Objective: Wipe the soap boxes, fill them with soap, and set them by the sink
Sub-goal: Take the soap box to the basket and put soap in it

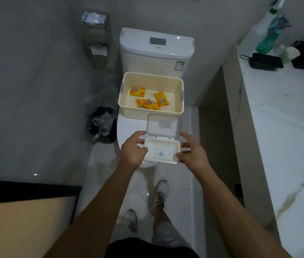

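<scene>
Grey bathroom tiles run under your feet, and you stand facing a closed toilet [128, 127] with the marble counter [277, 127] off to your right. Nearest you, the soap box [161, 150] sits between your hands, its clear lid [163, 125] hinged up and standing open, the tray empty. Your left hand [133, 148] pinches the left edge with thumb and curled fingers; your right hand [191, 150] holds the right edge the same way. Whether the box rests on the toilet lid or hangs just above it, you cannot tell. Beyond it, the cream basket [151, 81] on the toilet holds four wrapped yellow soap bars [149, 100]. Watch the open lid: it stands just beside the basket's front wall, so pushing forward may knock it. Let go with one hand to reach for soap and the light box could tip or slide off the curved lid.
</scene>
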A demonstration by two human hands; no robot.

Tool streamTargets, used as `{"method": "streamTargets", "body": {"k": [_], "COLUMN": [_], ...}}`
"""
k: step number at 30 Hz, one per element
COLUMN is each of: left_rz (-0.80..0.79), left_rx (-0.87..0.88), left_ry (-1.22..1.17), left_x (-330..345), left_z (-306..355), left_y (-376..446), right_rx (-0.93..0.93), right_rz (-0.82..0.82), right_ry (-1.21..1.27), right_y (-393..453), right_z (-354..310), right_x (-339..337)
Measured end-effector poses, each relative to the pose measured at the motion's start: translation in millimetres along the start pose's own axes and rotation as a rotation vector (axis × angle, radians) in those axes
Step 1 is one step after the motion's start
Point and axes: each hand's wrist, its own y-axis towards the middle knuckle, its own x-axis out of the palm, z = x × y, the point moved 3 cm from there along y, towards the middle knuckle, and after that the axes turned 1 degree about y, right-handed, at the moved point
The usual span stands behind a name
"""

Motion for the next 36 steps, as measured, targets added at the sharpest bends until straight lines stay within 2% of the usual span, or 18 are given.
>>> {"method": "streamTargets", "body": {"k": [6,15,25,36], "left_rz": [0.007,-0.037,-0.154,-0.053], "left_rx": [-0.077,-0.197,-0.122,-0.077], "left_ry": [0.135,0.137,0.247,0.348], "left_x": [37,89,127,133], "left_z": [-16,-65,-138,-190], "left_y": [62,124,197,240], "right_rx": [0.086,0.161,0.190,0.126], "right_rz": [-0.074,-0.114,-0.051,-0.025], "right_ry": [-0.024,-0.158,-0.250,-0.364], "right_y": [79,163,228,284], "right_z": [22,73,145,173], "right_x": [5,20,64,108]}}
